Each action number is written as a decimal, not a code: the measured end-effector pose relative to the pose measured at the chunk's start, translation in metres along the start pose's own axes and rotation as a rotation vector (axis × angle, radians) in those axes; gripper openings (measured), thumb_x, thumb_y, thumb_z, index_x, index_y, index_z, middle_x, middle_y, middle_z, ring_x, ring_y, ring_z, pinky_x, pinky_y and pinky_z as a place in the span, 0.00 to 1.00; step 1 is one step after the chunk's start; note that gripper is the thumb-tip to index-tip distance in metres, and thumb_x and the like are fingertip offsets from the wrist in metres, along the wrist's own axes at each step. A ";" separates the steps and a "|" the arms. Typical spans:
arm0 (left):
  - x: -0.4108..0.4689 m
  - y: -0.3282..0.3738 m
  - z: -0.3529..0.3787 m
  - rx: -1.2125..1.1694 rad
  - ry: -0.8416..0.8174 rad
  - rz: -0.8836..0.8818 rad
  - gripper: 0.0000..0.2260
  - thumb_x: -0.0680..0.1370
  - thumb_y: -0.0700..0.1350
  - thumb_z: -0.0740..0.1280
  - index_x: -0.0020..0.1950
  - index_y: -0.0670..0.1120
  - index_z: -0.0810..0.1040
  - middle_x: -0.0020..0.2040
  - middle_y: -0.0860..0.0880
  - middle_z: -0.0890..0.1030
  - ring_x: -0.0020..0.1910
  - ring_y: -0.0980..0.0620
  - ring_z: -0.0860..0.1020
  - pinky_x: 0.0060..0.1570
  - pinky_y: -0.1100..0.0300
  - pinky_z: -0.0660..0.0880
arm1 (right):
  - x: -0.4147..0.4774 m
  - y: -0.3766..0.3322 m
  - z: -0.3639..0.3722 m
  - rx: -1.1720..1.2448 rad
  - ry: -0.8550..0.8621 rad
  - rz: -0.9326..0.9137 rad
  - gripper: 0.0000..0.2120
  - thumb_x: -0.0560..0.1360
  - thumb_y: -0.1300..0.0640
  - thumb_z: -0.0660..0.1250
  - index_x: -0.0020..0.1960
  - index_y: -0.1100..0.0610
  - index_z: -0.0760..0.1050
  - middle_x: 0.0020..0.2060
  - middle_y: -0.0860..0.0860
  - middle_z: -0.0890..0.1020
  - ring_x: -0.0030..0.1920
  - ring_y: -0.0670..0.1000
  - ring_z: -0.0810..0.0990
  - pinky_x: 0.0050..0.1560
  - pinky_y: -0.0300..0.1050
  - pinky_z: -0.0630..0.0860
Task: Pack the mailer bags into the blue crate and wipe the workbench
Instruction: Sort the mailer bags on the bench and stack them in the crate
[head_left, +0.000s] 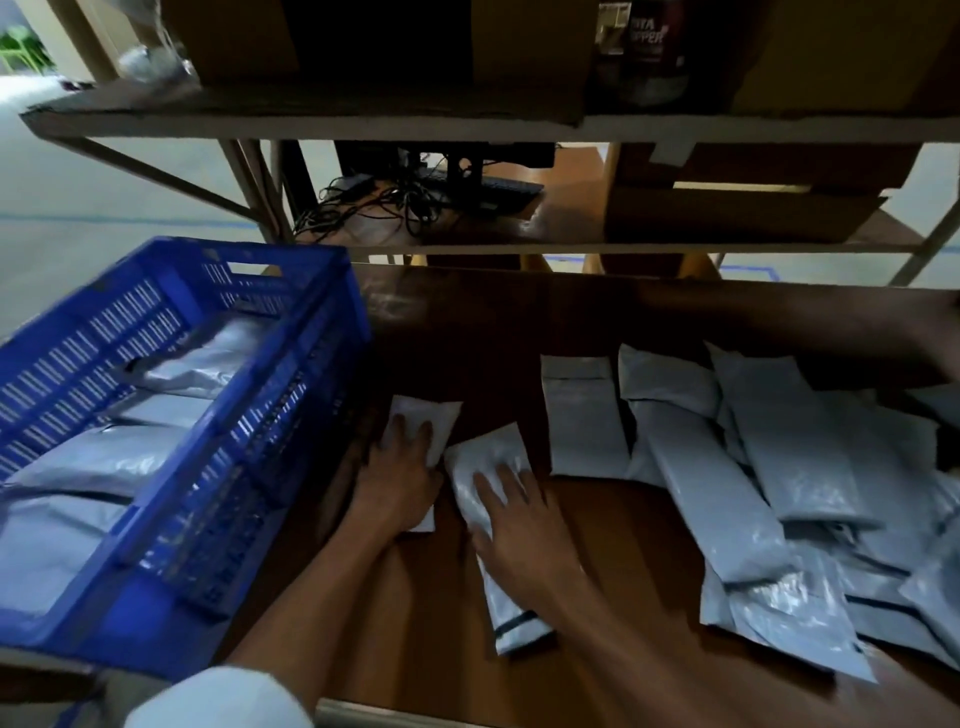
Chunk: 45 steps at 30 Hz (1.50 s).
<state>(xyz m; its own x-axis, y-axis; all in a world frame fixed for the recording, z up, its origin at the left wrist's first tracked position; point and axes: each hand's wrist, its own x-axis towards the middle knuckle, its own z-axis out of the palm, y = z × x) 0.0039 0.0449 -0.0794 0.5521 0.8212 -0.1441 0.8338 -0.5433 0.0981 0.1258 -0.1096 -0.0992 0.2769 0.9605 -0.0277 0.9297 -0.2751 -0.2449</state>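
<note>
Brown wood made up the workbench (597, 545), which ran from the near edge back into shadow under a metal shelf (311, 122) loaded with cardboard boxes (753, 208). A tangle of black cables (374, 205) lay on a surface behind it.

On the bench's left end sat the blue crate (249, 467), slatted along its walls and tilted a little in my view. It already held several grey mailer bags (93, 462), lying flat and overlapping across its floor.

Over on the right, a loose pile of grey mailers (779, 467) was spread across the wood, one overlapping the next, some reaching the bench's front edge. Just left of that pile a single bag (582, 415) lay on its own.

Between that bag and the crate lay two more. The person's left hand (402, 480) rested on the smaller mailer (431, 415) close beside the crate wall, fingers spread and laid flat on it rather than curled round it. The right hand (519, 525) pressed down likewise, fingers straight and splayed, on a longer mailer (514, 618) that ran back toward the person.
</note>
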 end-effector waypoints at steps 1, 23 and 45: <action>-0.009 -0.007 0.001 -0.054 0.027 -0.033 0.32 0.81 0.58 0.63 0.81 0.53 0.55 0.81 0.41 0.51 0.75 0.35 0.64 0.68 0.41 0.69 | 0.009 0.002 -0.001 0.028 -0.007 -0.004 0.28 0.81 0.41 0.51 0.79 0.46 0.56 0.79 0.55 0.61 0.77 0.62 0.59 0.73 0.60 0.63; -0.075 -0.074 -0.175 0.049 0.728 -0.191 0.29 0.82 0.58 0.36 0.83 0.52 0.49 0.83 0.42 0.49 0.77 0.37 0.57 0.67 0.45 0.59 | 0.123 -0.120 -0.155 0.165 0.459 -0.545 0.24 0.85 0.48 0.46 0.80 0.42 0.52 0.80 0.47 0.55 0.77 0.60 0.57 0.72 0.65 0.62; -0.015 -0.260 -0.131 -0.382 -0.048 -0.897 0.39 0.77 0.70 0.47 0.83 0.52 0.42 0.79 0.35 0.31 0.75 0.21 0.42 0.67 0.21 0.50 | 0.308 -0.328 -0.074 -0.477 -0.437 -0.887 0.36 0.82 0.37 0.54 0.81 0.45 0.40 0.81 0.52 0.44 0.80 0.60 0.46 0.78 0.61 0.49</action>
<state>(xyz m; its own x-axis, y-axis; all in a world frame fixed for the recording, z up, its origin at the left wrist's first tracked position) -0.2220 0.1966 0.0268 -0.2803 0.8897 -0.3603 0.8923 0.3799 0.2440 -0.0764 0.2731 0.0440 -0.5591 0.7314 -0.3906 0.7805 0.6232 0.0498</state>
